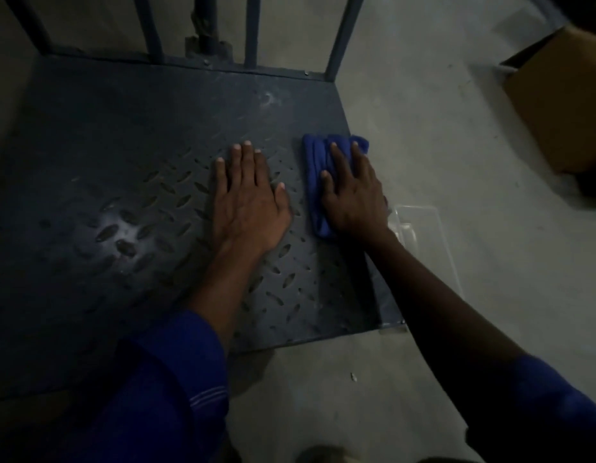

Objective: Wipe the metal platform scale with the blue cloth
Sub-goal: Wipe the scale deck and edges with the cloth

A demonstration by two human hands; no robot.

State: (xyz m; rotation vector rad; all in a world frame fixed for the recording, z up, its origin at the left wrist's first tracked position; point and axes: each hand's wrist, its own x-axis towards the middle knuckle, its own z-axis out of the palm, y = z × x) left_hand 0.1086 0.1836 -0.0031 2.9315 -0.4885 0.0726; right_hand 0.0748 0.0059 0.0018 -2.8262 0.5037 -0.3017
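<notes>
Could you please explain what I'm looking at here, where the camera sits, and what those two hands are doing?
There is one picture, taken by a camera worn on the person's head, looking down at their own hands. The dark ridged plate is a metal platform scale standing on a concrete floor. The left hand lies flat and bare on the plate, holding nothing. The right hand presses a folded blue cloth onto the plate near its right edge. Beside the scale lie a clear plastic container and a cardboard box.
</notes>
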